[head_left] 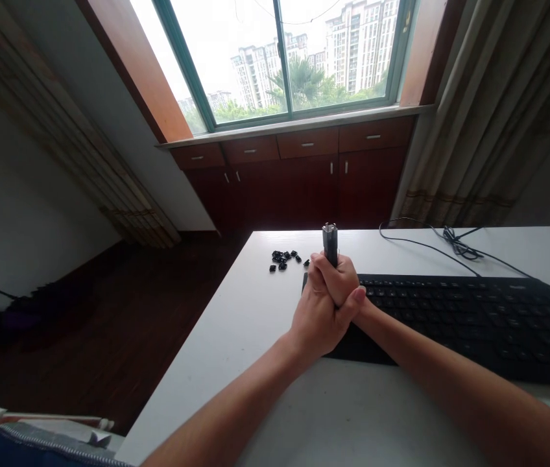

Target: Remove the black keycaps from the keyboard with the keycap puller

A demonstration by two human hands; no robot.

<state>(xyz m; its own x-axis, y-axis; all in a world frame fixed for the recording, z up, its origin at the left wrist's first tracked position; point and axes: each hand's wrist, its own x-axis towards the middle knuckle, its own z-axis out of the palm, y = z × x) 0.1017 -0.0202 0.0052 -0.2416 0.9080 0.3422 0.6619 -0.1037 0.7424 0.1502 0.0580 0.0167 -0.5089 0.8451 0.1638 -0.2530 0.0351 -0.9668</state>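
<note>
Right hand (346, 279) gripping black tool (330, 245), left hand (318, 318) clasping right, black pieces (281, 258) at ten o'clock, closed cabinet (279, 188) at twelve

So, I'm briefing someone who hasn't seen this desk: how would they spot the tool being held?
On the white desk, find the black keyboard. Over its left end, the left hand clasps the right hand, from which the dark tool juts up. Unlike the loose black pieces lying to its left, it stands upright and ends in metal prongs.
</note>
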